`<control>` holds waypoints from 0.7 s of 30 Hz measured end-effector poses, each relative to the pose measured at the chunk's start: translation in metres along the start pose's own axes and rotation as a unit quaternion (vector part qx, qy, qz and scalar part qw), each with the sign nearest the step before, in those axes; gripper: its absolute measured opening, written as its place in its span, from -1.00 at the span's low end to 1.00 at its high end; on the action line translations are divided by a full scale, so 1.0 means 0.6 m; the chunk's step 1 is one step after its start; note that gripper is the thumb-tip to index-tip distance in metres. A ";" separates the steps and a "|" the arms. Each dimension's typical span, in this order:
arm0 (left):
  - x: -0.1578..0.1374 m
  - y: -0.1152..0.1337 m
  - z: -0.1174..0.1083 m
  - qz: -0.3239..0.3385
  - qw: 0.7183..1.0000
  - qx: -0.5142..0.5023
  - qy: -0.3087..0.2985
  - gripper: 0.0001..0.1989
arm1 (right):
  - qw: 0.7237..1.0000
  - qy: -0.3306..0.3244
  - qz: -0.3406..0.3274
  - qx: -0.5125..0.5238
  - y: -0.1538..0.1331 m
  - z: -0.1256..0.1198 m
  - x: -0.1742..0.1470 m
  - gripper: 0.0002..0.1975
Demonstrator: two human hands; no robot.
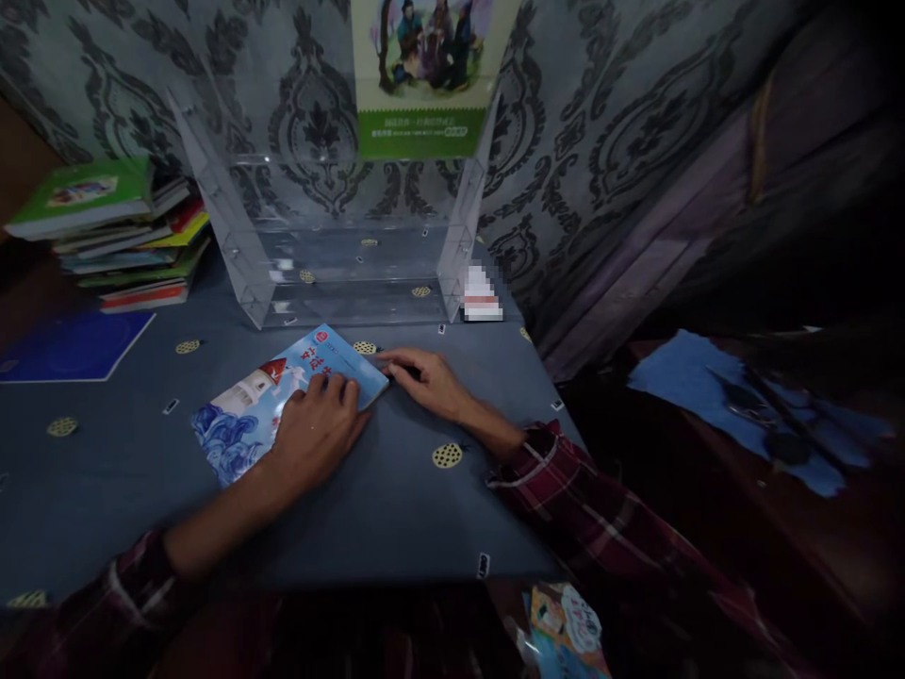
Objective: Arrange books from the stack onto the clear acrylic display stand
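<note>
A thin book (244,401) with a blue illustrated cover lies at a slant on the dark blue tablecloth. Across its lower right part rests my left hand (315,424), fingers bent on the cover and thumb along the near edge, holding the book. At the book's right edge is my right hand (428,382), its index finger and thumb closed together on the corner. How much of the edge lies between those fingertips is hard to see. Behind the book stands a clear acrylic rack (353,292) with stepped shelves.
A green-bottomed book (420,132) stands upright high on the rack. To the left are a stack of books (134,236) and a flat blue book (81,344). A blurred white item (482,294) sits right of the rack. Blue cloth (707,396) lies beyond the table's right edge; a colourful packet (566,627) is below its front edge.
</note>
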State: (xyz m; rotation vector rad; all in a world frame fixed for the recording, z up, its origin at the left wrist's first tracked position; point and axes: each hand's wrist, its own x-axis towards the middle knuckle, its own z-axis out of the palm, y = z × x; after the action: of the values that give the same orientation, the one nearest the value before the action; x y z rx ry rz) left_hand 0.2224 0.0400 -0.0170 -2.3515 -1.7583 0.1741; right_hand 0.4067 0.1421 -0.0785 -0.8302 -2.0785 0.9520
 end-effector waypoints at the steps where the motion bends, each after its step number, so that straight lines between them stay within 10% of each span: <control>1: 0.004 0.003 -0.001 0.001 1.000 0.002 -0.008 -0.74 | 1.000 0.002 -0.002 0.002 0.000 0.000 0.000 -0.70; 21: 0.010 0.005 0.005 0.007 1.000 0.026 0.016 -0.65 | 0.998 0.018 0.019 0.049 -0.007 -0.008 -0.002 -0.67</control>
State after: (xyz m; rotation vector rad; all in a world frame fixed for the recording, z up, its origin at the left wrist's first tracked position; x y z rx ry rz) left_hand 0.2261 0.0452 -0.0203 -2.3172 -1.7023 0.1807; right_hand 0.4099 0.1408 -0.0735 -0.8316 -1.9754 1.0421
